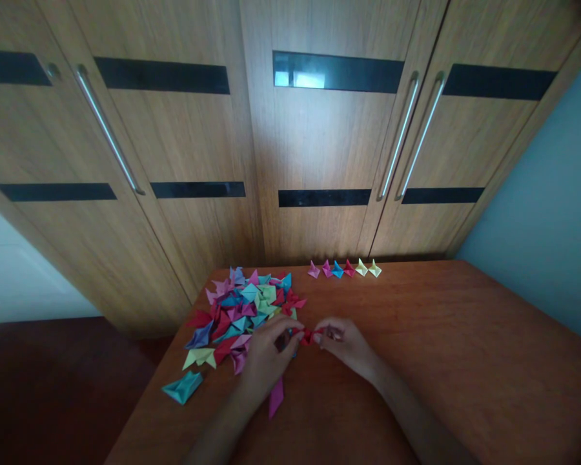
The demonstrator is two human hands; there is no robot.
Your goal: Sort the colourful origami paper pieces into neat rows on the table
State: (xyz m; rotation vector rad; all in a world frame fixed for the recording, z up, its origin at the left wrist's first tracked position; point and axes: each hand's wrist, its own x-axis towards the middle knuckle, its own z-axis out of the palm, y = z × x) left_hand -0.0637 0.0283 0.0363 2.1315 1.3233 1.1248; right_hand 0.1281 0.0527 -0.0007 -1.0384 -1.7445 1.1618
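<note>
A small red folded-paper piece (308,336) is pinched between my two hands, just above the table. My left hand (271,345) grips its left end with thumb and fingertips; my right hand (345,342) grips its right end the same way. Fingers cover both ends, so its full shape is hidden. Left of my hands spreads a heap of colourful folded-paper pieces (242,310), some partly behind my left hand. A magenta folded piece (277,395) lies beside my left wrist. At the table's left edge rests a teal folded piece (183,387).
Several small folded-paper pieces (337,269) in pink, blue, red and yellow stand in a row at the back edge of the brown wooden table (440,361). Behind it rises a wooden wardrobe (319,142) with metal handles. A pale blue wall (542,213) is at the right.
</note>
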